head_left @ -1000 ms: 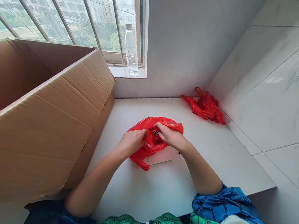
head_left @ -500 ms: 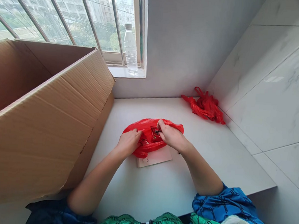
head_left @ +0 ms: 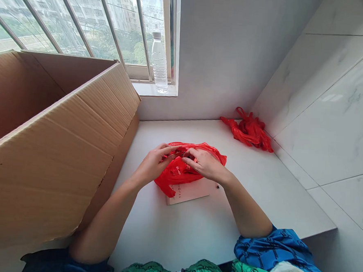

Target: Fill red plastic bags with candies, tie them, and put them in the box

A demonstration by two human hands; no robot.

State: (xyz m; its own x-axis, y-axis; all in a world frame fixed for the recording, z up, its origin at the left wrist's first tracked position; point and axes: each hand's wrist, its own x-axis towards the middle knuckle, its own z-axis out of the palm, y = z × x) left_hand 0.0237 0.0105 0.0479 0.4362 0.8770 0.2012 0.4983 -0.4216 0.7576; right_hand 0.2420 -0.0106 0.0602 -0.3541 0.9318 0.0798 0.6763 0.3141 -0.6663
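Drawn closer together since the last view, the fingers of the left hand and the right hand pinch the rumpled top of a red plastic bag, whose contents stay mostly hidden as it rests on a white card on the tabletop.

Daylight enters through the barred window at upper left; the sky there is overexposed. Scene bright overall. Small glare patch on the glossy wall tile. Soft highlights on the red plastic bag. Inside of the cardboard box in shade. Shadows on the white bench faint. Wide-angle bowing at frame edges; top-right corner darkens. Focus acceptable throughout; no marked blur.
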